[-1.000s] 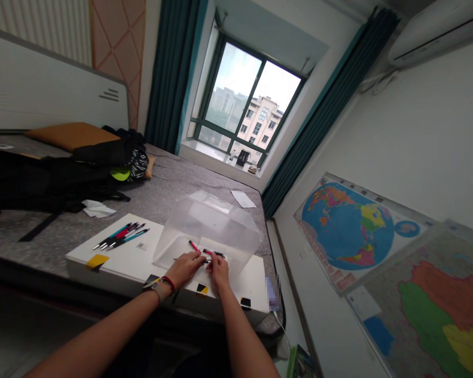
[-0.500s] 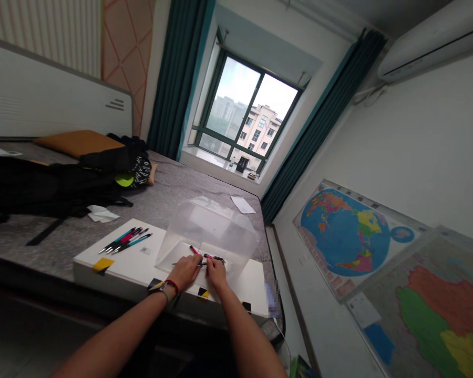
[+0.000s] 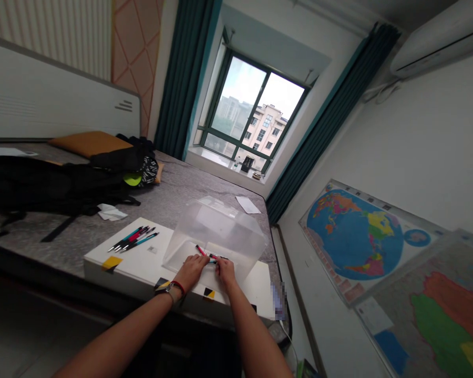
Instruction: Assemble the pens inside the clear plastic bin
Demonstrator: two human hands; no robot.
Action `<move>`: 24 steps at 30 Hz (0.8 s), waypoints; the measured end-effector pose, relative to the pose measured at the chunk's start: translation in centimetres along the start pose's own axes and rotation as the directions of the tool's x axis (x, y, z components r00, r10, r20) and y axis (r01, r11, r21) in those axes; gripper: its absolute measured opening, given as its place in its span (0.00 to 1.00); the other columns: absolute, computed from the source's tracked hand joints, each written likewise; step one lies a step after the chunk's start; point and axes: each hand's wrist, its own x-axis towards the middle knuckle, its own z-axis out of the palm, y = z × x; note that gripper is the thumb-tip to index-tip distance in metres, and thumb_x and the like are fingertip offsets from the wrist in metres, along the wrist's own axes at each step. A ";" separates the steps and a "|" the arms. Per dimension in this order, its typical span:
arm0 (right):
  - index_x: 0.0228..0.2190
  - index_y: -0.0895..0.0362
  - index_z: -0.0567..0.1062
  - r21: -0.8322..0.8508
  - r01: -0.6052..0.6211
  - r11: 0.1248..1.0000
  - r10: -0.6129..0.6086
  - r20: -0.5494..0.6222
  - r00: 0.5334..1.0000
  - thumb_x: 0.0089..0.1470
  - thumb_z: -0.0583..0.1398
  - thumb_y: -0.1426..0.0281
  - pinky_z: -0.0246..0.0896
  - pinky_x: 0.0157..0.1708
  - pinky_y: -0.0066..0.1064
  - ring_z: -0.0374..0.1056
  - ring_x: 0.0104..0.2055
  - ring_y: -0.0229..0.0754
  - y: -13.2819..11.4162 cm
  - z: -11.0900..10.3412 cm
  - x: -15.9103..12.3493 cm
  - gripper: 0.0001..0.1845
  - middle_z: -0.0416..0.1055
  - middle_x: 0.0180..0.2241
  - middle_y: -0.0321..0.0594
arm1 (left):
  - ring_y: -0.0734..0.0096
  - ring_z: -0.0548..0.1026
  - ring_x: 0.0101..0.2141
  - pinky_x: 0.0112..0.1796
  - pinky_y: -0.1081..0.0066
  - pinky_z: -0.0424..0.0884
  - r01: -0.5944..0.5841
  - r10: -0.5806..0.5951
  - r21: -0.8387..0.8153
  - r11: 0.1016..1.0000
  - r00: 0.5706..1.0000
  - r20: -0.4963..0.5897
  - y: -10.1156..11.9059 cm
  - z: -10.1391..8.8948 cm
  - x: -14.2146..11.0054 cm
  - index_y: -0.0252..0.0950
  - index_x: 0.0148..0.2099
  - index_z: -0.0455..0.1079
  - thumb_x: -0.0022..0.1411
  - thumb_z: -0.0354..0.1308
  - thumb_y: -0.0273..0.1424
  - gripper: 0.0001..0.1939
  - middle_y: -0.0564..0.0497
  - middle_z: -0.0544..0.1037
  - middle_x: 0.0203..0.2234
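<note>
My left hand (image 3: pixel 191 272), with a watch and red cord at its wrist, is closed around a pen. My right hand (image 3: pixel 225 271) pinches the same pen close beside it. Between the fingers a short bluish length of the pen (image 3: pixel 212 262) shows; the rest is covered. Just beyond the hands, a red and black pen (image 3: pixel 199 250) lies in the clear plastic box (image 3: pixel 220 229). Another dark pen (image 3: pixel 223 257) is partly hidden behind my right fingers. The box is tipped with its opening towards me, on a white carton (image 3: pixel 137 269).
Several teal, red and black pens (image 3: pixel 133 239) lie on the carton's left part. Behind are a crumpled tissue (image 3: pixel 111 212), a black backpack (image 3: pixel 55 184) and a white paper (image 3: pixel 248 205) on the grey mattress (image 3: pixel 189 181). Maps (image 3: pixel 355 236) hang on the right wall.
The view has swung slightly left, so everything sits further right. Both hands stay together at the box opening; the pen end that stuck out left of my left hand is now hardly visible.
</note>
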 end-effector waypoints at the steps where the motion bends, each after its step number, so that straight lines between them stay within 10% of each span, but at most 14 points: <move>1: 0.13 0.54 0.65 0.002 -0.006 1.000 0.006 0.003 1.000 0.55 0.53 0.59 0.51 0.19 0.26 0.53 0.15 0.35 0.0 0.0 0.0 0.23 0.58 0.11 0.32 | 0.63 0.69 0.44 0.46 0.63 0.63 -0.001 0.001 0.007 1.000 1.000 -0.010 0.0 0.0 0.0 0.38 0.51 0.65 0.64 0.44 0.22 0.16 0.45 0.74 0.42; 24: 0.17 0.55 0.65 0.002 0.045 0.999 -0.045 0.035 0.998 0.58 0.50 0.55 0.49 0.17 0.27 0.54 0.14 0.36 0.7 0.5 -0.1 0.24 0.59 0.13 0.32 | 0.63 0.71 0.42 0.43 0.63 0.64 0.030 -0.028 0.074 0.997 0.999 -0.035 0.4 -0.4 0.1 0.39 0.53 0.65 0.65 0.43 0.25 0.17 0.44 0.74 0.43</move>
